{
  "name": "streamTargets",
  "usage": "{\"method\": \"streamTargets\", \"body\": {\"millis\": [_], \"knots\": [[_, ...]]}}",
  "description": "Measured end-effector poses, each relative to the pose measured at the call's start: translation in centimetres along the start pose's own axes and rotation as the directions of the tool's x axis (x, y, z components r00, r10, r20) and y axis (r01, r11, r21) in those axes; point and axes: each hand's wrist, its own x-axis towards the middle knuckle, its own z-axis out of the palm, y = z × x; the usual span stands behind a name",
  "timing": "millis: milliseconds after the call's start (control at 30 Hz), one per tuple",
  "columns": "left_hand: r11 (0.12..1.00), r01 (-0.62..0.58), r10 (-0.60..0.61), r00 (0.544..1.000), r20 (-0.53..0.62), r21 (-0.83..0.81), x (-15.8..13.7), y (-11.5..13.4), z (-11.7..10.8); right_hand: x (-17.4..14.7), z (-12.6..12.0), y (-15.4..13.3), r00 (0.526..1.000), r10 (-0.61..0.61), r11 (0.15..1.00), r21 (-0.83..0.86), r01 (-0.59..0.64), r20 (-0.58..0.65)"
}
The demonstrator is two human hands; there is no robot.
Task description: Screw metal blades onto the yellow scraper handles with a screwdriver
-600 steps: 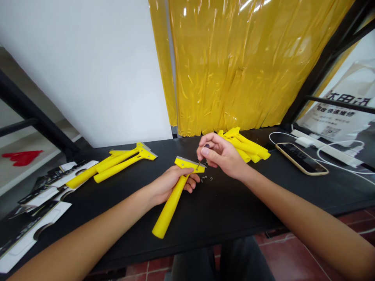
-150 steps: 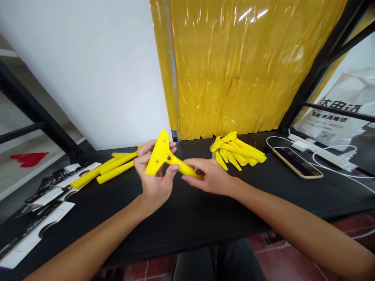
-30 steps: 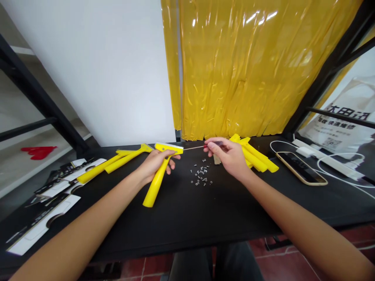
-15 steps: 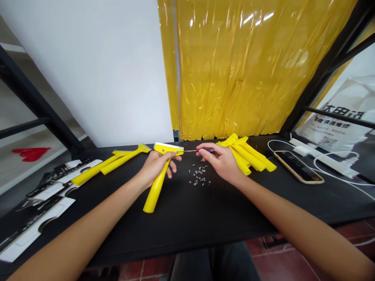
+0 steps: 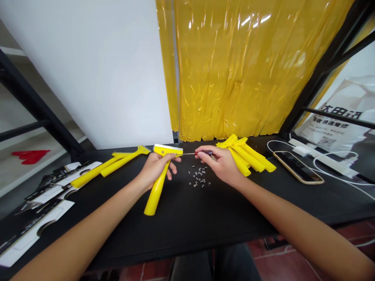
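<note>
My left hand (image 5: 155,168) is closed around a yellow scraper (image 5: 155,195), just below its wide head. A pale metal strip runs along the head's top edge, and a screw shows on its face. Opposite it, my right hand (image 5: 219,162) grips a screwdriver (image 5: 207,152) with a dark reddish handle. The thin shaft points left and reaches the right end of the scraper head; whether its tip sits on a screw cannot be made out. Small screws and nuts (image 5: 199,177) lie scattered on the black table between and below my hands.
More yellow scrapers (image 5: 120,162) lie at left, beside black-and-white cardboard sleeves (image 5: 55,218). Several yellow handles (image 5: 252,156) are piled behind my right hand. Further right are a phone (image 5: 299,168), a white power strip (image 5: 325,158) and cables. A yellow plastic curtain (image 5: 234,78) hangs behind.
Less of the screwdriver shaft shows over the scraper head now; it ends at the head's right edge. Both hands stay nearly in place, and the view has shifted slightly.
</note>
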Motion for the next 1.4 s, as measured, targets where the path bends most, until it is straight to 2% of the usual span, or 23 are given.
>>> {"method": "streamTargets", "body": {"millis": [233,467,767,867,1033,1133,1233,1400], "knots": [[0.998,-0.02,0.017,0.998,0.052,0.055,0.3,-0.7,-0.7,0.1,-0.1,-0.4,0.999,-0.033,0.999,-0.034,0.033,-0.004],[0.998,-0.022,0.019,0.998,0.056,0.053,0.5,-0.9,-0.8,0.1,-0.1,-0.3,0.998,-0.059,0.998,-0.035,0.059,0.006],[0.996,-0.031,0.027,0.998,0.053,0.08,0.3,-0.6,-0.7,0.1,0.0,-0.4,0.998,-0.058,0.997,-0.055,0.059,0.013],[0.991,-0.064,0.057,0.997,0.057,0.119,0.2,-0.7,-0.7,0.1,0.0,-0.7,1.0,-0.024,0.998,-0.064,0.025,0.018],[0.912,-0.182,0.171,0.983,0.061,0.368,0.0,-1.1,-1.0,0.2,-0.4,-0.4,0.993,0.115,0.974,-0.201,-0.104,0.042],[0.861,-0.203,0.205,0.978,0.048,0.466,-0.2,-1.2,-1.0,0.4,-0.6,0.4,0.982,0.179,0.958,-0.237,-0.161,0.053],[0.906,-0.15,0.15,0.988,0.033,0.395,-0.2,-1.2,-0.7,0.5,-0.5,0.7,0.986,0.153,0.917,-0.381,-0.117,0.065],[0.977,0.018,-0.024,0.999,0.026,0.211,0.1,-1.4,-0.3,0.3,-0.5,-0.1,0.981,0.079,0.742,-0.667,0.063,0.18]]}}
